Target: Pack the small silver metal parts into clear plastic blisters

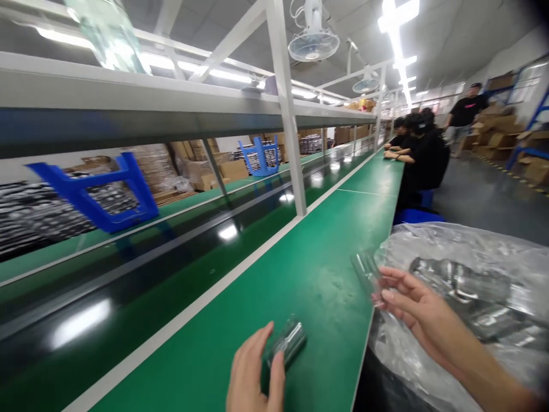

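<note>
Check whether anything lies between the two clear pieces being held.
Nothing visible: only bare green bench lies between the clear piece in the left hand and the second clear piece in the right hand.

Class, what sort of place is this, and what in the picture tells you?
Probably a factory assembly line: a long green workbench beside a black conveyor belt, workers seated in a row further along, and stacked cardboard boxes.

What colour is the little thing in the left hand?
None really: the piece in the left hand is clear, see-through plastic, seen in the head view.
</note>
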`<state>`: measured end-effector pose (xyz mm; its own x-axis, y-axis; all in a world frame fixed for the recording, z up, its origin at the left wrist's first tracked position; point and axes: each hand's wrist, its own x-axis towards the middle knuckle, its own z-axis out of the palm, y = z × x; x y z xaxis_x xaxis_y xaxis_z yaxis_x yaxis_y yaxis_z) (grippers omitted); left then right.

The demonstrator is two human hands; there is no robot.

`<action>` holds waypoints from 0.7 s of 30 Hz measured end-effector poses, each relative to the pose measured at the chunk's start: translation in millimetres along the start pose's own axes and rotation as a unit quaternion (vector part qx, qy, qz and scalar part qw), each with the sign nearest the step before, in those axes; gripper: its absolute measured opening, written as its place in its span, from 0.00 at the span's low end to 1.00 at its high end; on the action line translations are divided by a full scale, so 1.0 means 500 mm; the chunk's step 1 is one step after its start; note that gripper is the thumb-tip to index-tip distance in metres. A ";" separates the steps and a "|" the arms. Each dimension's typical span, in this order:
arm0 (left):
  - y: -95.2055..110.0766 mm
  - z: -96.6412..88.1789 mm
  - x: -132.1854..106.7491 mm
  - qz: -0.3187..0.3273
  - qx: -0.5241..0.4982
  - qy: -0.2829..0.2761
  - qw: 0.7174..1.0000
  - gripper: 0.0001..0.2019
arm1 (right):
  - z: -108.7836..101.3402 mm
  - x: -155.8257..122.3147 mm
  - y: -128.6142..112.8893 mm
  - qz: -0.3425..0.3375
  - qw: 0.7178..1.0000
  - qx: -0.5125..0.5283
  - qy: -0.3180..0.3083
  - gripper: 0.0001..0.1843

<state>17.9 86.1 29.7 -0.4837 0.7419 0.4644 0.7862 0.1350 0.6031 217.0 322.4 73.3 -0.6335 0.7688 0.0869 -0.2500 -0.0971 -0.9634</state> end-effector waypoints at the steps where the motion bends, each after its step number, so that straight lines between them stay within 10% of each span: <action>1: 0.012 0.000 -0.002 0.009 -0.033 -0.005 0.999 0.14 | 0.042 -0.010 0.017 0.015 0.999 0.037 -0.025 0.35; 11: 0.046 0.027 -0.019 0.012 -0.074 -0.029 0.997 0.22 | 0.258 -0.081 0.143 0.130 0.958 0.157 -0.203 0.34; 16: 0.049 0.020 -0.011 -0.059 -0.086 0.077 0.992 0.21 | 0.228 -0.064 0.168 0.099 0.952 0.045 -0.286 0.30; 21: 0.053 0.010 -0.003 -0.080 -0.034 0.079 0.993 0.19 | 0.152 -0.006 0.143 -0.113 0.949 -0.249 -0.158 0.16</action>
<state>41.7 91.9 41.6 -0.6585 0.6018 0.4519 0.6697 0.1945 0.7167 145.6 265.1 23.6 -0.8126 0.4991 0.3008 -0.0784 0.4179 -0.9051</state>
